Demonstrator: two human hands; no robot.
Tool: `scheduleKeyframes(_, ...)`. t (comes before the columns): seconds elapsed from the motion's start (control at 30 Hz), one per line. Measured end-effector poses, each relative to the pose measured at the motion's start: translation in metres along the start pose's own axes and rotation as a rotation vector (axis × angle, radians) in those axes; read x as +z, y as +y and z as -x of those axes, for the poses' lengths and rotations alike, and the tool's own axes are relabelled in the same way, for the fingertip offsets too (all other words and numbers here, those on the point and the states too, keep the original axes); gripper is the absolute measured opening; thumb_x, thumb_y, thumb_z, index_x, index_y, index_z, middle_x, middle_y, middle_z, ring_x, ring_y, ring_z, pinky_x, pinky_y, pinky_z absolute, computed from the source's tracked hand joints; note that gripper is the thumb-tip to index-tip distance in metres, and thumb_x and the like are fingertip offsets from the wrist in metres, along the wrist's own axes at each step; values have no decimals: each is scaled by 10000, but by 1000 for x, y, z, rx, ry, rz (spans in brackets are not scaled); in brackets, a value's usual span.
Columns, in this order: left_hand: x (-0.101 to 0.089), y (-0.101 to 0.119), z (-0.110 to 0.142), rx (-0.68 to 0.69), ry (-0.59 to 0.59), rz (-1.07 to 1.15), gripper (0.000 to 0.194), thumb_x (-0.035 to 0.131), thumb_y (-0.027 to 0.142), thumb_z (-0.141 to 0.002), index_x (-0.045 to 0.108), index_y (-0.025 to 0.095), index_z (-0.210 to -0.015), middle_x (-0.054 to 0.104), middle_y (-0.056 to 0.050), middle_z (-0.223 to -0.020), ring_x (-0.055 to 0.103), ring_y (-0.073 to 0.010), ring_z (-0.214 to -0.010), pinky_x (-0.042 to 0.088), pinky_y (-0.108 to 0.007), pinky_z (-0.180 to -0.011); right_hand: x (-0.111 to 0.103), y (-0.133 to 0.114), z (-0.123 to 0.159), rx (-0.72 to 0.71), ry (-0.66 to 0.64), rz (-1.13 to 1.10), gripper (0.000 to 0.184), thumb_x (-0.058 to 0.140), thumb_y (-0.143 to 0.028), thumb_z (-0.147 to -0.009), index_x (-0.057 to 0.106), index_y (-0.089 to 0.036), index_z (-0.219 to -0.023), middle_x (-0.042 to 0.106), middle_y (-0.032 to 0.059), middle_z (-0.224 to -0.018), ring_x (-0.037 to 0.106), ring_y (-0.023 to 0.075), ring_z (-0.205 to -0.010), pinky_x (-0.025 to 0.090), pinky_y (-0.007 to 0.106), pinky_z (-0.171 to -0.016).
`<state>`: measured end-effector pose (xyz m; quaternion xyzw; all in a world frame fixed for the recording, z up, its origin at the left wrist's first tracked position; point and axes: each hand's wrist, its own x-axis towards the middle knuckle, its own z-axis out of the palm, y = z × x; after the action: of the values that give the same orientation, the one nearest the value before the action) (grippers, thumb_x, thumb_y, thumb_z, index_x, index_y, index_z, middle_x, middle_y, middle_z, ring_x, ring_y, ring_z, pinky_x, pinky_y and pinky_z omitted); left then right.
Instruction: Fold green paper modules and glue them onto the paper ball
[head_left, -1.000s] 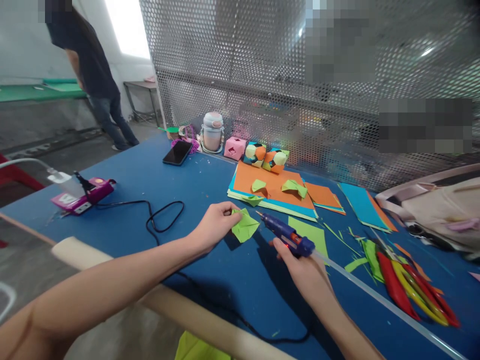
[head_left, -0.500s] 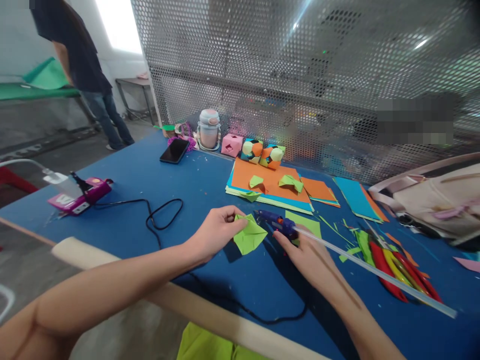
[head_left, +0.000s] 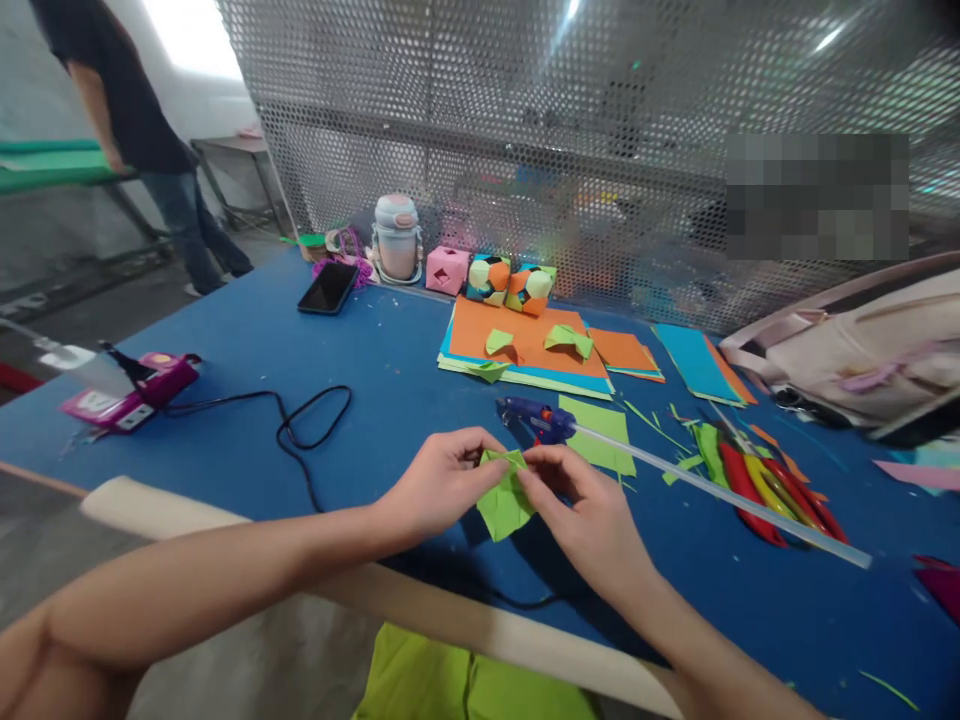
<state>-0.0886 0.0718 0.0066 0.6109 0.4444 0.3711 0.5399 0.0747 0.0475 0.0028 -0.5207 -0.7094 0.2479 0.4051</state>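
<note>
A folded piece of light green paper is held above the blue table between both my hands. My left hand pinches its upper left edge. From the other side, my right hand is closed on the upper right edge. Just beyond my fingers a blue glue gun lies on the table, a long clear glue stick running out of its back to the right. Beside it rests a flat green paper sheet. My fingers partly cover the folded paper.
Stacked coloured paper bears small green folded pieces, with paper cubes behind. Scissors and green scraps lie right, near a bag. Left are a phone, a bottle, a power strip and a black cord.
My right hand has let go of the glue gun, which now lies on the table, and has taken hold of the green paper. My left hand still holds the paper. The view has shifted slightly.
</note>
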Motion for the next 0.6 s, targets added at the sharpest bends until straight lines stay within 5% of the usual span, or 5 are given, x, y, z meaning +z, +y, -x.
scheduleKeyframes(0.23, 1, -3, -1, -50, -18, 23, 199, 553, 316, -729, 609, 125, -724, 536, 15, -622, 436, -95, -573, 359, -228, -560, 5, 0, 0, 69, -9, -156, 122, 570, -288, -793, 574, -179, -737, 537, -13, -606, 477, 99, -518, 405, 208, -458)
scheduleKeyframes(0.6, 0, 0, -2, -228, -56, 355, 118, 625, 254, -642, 596, 141, -653, 512, 45, -538, 447, -71, -504, 355, -208, -517, 5, 3, 3, -156, -12, -148, 85, 525, -181, -846, 604, -203, -868, 603, 9, -757, 562, 111, -640, 453, 220, -558)
